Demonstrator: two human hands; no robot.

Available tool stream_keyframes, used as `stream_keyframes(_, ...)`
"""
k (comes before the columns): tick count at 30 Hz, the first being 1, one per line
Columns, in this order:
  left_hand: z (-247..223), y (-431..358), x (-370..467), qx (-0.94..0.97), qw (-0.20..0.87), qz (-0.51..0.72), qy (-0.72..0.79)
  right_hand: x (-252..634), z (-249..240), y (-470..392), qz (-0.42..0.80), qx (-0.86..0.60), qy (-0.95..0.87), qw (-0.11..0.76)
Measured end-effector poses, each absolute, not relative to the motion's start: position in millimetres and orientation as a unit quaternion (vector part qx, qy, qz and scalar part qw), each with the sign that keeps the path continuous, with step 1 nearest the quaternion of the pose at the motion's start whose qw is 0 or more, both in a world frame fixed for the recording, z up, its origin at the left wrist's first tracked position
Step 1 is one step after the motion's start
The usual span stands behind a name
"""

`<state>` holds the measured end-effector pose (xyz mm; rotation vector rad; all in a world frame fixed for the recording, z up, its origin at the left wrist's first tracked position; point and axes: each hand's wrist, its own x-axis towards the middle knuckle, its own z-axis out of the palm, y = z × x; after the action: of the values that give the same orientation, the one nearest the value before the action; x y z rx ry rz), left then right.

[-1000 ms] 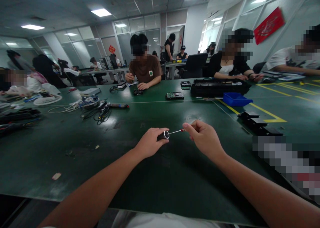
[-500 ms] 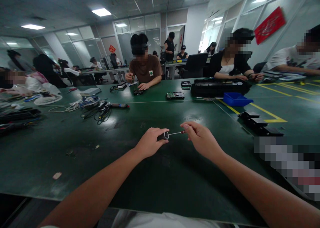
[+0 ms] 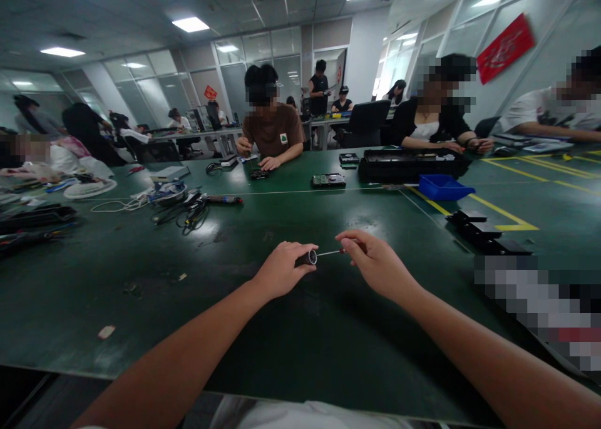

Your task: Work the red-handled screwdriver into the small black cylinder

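A dark cylindrical part [image 3: 307, 258] with a pale ring at its end lies on its side in the grip of my left hand [image 3: 280, 269]. Fingers and thumb wrap it, so its far end is hidden. My right hand [image 3: 373, 257] pinches the red handle of a thin screwdriver [image 3: 331, 252]. The metal shaft points left and its tip meets the ringed end of the cylinder; whether it sits in a screw is too small to tell. Both hands are just above the green tabletop [image 3: 300, 360].
Tangled cables [image 3: 185, 206] lie at the left. Circuit boards [image 3: 328, 180], a long black housing [image 3: 413, 166] and a blue tray [image 3: 445, 186] stand across the table. Black brackets [image 3: 488, 233] are at the right. Co-workers sit opposite, one in a brown shirt [image 3: 279, 125].
My right-hand fingers have shifted slightly on the screwdriver handle, with the index finger a little further left. My left hand and the cylinder stay in place.
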<state>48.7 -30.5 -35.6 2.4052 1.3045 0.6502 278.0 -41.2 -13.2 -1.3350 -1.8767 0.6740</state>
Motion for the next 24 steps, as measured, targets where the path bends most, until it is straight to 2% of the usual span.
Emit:
stream_keyframes(12,-34.8,-30.6,47.6,0.839,0.176,0.239,0.456,275.5,-9.3,-43.5,0.297,-0.532,-0.701,0.371)
stream_keyframes(19,-34.3,-31.6,48.1,0.835,0.187,0.230,0.465,277.8,-14.2,-41.9,0.297,-0.494,-0.710,0.405)
stream_keyframes(24,-32.4,-32.4,48.4,0.840,0.181,0.224,0.460,277.2,-13.5,-41.5,0.302,-0.526,-0.695,0.387)
